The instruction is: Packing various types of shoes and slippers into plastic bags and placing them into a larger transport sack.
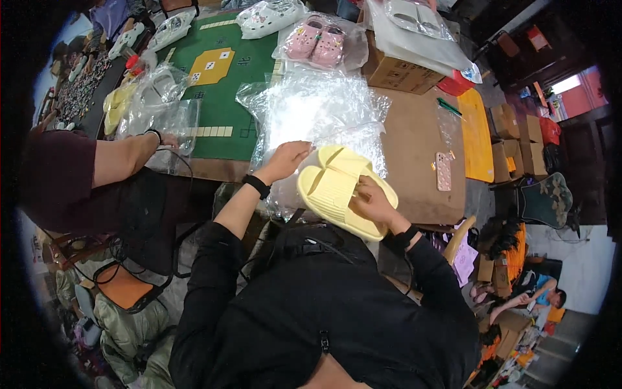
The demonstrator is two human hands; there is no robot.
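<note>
Your right hand (370, 202) grips a pair of yellow slippers (342, 189), fingers closed over their upper side, at the near table (414, 149) edge. Your left hand (288, 159) pinches the clear plastic bag (317, 117) lying just beyond them.

Matt foam slippers (343, 191), glossy plastic bags (317, 113)

Slippers (343, 191) on bag (317, 120) (phone (443, 171) rightward)

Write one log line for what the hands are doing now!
right hand: holds pale yellow slippers | left hand: on clear plastic bag | brown table
</note>
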